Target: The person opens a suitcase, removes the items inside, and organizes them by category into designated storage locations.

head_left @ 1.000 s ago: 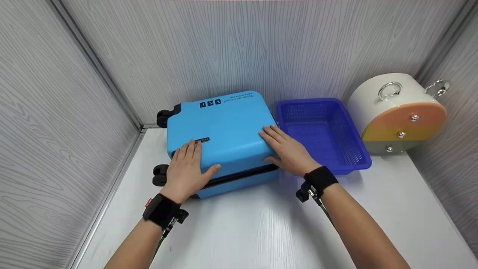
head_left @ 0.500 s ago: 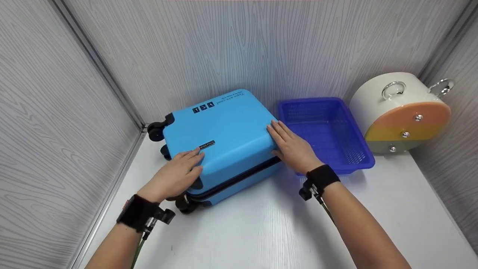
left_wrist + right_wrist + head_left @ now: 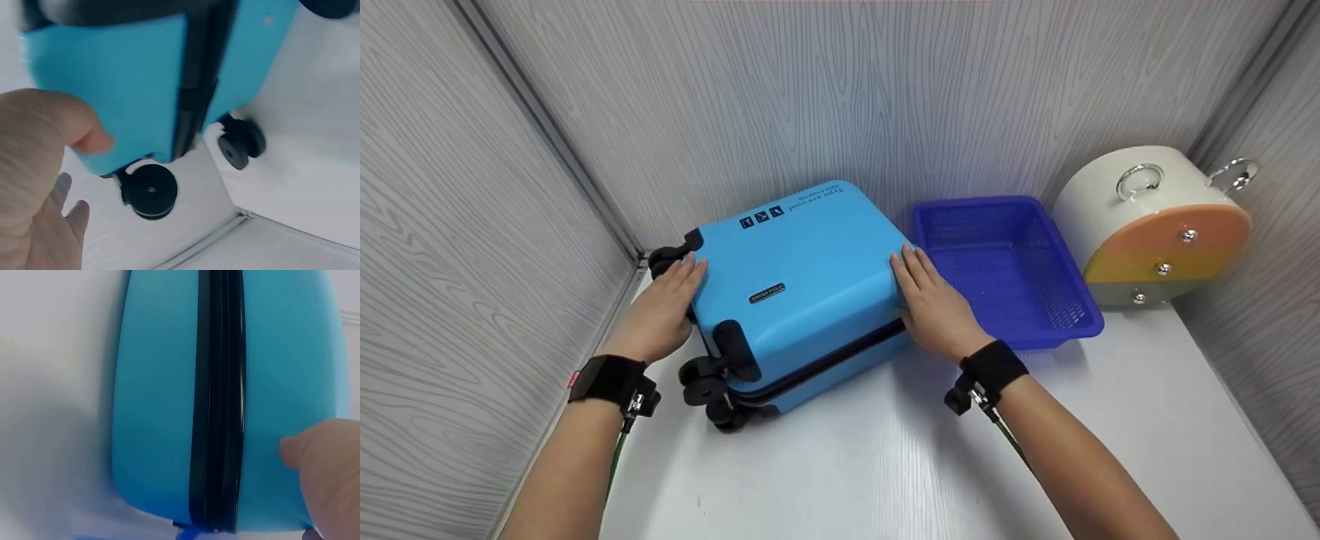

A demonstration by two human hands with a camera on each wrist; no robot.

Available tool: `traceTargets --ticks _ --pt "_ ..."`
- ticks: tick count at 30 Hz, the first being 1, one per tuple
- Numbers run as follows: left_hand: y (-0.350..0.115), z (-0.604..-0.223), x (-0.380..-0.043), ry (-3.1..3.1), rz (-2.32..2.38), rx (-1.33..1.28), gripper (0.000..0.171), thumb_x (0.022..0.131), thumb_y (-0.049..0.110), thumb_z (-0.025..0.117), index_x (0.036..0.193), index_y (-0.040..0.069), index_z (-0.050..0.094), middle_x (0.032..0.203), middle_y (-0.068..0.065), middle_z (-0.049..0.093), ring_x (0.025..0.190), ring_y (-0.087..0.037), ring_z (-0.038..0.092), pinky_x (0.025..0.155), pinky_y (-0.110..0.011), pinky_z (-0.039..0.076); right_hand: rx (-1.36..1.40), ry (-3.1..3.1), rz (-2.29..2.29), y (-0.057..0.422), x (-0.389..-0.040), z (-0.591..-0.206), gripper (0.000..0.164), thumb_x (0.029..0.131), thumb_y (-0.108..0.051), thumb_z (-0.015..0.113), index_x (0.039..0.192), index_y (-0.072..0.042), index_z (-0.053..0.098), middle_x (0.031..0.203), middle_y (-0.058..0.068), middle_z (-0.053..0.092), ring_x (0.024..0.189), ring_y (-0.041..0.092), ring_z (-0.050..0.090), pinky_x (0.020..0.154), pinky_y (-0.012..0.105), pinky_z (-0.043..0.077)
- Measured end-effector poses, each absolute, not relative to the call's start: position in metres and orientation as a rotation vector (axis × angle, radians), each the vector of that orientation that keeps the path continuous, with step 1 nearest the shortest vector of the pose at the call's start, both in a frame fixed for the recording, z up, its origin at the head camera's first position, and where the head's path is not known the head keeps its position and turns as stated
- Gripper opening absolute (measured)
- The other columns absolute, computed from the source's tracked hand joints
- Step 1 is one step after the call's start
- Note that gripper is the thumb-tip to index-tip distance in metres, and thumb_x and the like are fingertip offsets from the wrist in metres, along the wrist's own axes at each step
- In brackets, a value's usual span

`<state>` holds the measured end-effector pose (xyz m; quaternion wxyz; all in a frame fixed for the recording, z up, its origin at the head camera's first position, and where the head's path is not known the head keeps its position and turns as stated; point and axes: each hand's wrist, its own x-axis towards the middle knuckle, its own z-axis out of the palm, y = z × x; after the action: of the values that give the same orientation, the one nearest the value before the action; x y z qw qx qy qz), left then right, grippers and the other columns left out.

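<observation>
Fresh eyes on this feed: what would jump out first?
Probably the bright blue suitcase, lying flat left of centre in the head view, left hand at its wheeled end, right hand at the other. Next comes the blue-purple basket just right of it, then the striped-front drum-shaped box at far right.

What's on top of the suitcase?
The suitcase bears a label and print on top; the right hand rests at one edge, the left hand overlaps another. What they cover is hidden.
</observation>
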<state>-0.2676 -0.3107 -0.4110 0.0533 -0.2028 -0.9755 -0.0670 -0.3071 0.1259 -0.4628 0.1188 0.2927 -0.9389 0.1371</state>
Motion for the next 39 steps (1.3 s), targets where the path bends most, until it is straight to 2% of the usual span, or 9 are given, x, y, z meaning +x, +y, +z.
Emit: traceTargets --ticks 9,13,16,20,23,29,33,36,39 --pt "-0.312 -0.418 -0.269 -2.997 -0.187 -0.630 0.083 0.086 -0.013 0.056 0.162 0.002 0.026 0.166 -0.022 0.023 0.151 -0.047 0.019 0.119 -0.060 0.021 0.805 -2.614 0.467 0.097 -0.267 -0.485 0.082 0.098 -0.011 0.070 0.162 -0.002 0.020 0.169 0.021 0.011 0.156 0.035 0.008 0.121 0.047 0.024" --pt "-0.317 -0.418 -0.262 -3.012 -0.173 -0.597 0.082 0.087 -0.012 0.056 0.162 0.003 0.026 0.166 -0.022 0.023 0.151 -0.046 0.019 0.119 -0.060 0.021 0.775 -2.647 0.632 0.072 -0.247 -0.496 0.082 0.100 -0.015 0.067 0.162 0.002 0.015 0.169 0.022 0.004 0.156 0.036 0.002 0.120 0.047 0.028" --pt "-0.319 -0.417 -0.256 -3.016 -0.154 -0.580 0.082 0.086 -0.011 0.056 0.161 0.003 0.027 0.165 -0.022 0.024 0.150 -0.047 0.020 0.119 -0.060 0.021 0.766 -2.685 0.725 0.061 -0.242 -0.500 0.081 0.103 -0.019 0.062 0.162 0.003 0.011 0.169 0.022 -0.002 0.155 0.036 -0.004 0.121 0.047 0.025" --pt "-0.316 -0.415 -0.250 -3.003 -0.130 -0.573 0.082 0.085 -0.010 0.058 0.160 0.001 0.028 0.164 -0.024 0.026 0.149 -0.048 0.023 0.119 -0.059 0.021 0.767 -2.695 0.708 0.063 -0.252 -0.500 0.079 0.105 -0.019 0.059 0.163 0.000 0.010 0.169 0.020 -0.002 0.156 0.033 -0.004 0.123 0.046 0.019" --pt "-0.313 -0.413 -0.247 -2.975 -0.099 -0.598 0.081 0.085 -0.006 0.064 0.159 0.000 0.031 0.162 -0.025 0.029 0.147 -0.049 0.027 0.119 -0.059 0.023 0.788 -2.684 0.661 0.072 -0.262 -0.499 0.076 0.104 -0.014 0.059 0.164 -0.004 0.013 0.170 0.018 0.003 0.156 0.032 0.000 0.123 0.047 0.018" --pt "-0.309 -0.411 -0.241 -2.876 0.082 -0.676 0.088 0.083 0.011 0.087 0.156 0.003 0.040 0.157 -0.023 0.040 0.141 -0.046 0.039 0.115 -0.058 0.032 0.865 -2.679 0.639 0.086 -0.283 -0.491 0.068 0.104 -0.004 0.050 0.164 -0.006 0.017 0.169 0.019 0.008 0.155 0.036 0.009 0.123 0.052 0.017" --pt "-0.302 -0.413 -0.243 -2.794 0.182 -0.717 0.086 0.081 0.025 0.089 0.154 0.007 0.047 0.153 -0.021 0.048 0.136 -0.042 0.048 0.113 -0.055 0.037 0.865 -2.736 0.660 0.096 -0.296 -0.482 0.066 0.103 0.001 0.043 0.164 -0.005 0.017 0.169 0.020 0.009 0.155 0.037 0.011 0.123 0.051 0.018" --pt "-0.293 -0.416 -0.247 -2.762 0.184 -0.747 0.083 0.083 0.032 0.087 0.153 0.008 0.049 0.150 -0.021 0.050 0.137 -0.040 0.047 0.115 -0.053 0.035 0.813 -2.806 0.683 0.102 -0.307 -0.473 0.069 0.101 0.004 0.040 0.164 -0.008 0.016 0.170 0.017 0.008 0.155 0.036 0.011 0.122 0.050 0.021" --pt "-0.282 -0.417 -0.252 -2.759 0.137 -0.797 0.081 0.085 0.033 0.086 0.151 0.004 0.049 0.154 -0.021 0.046 0.144 -0.038 0.039 0.119 -0.050 0.029 0.752 -2.879 0.741 0.106 -0.317 -0.465 0.069 0.102 0.002 0.038 0.165 -0.010 0.013 0.170 0.014 0.006 0.155 0.035 0.010 0.121 0.050 0.024"
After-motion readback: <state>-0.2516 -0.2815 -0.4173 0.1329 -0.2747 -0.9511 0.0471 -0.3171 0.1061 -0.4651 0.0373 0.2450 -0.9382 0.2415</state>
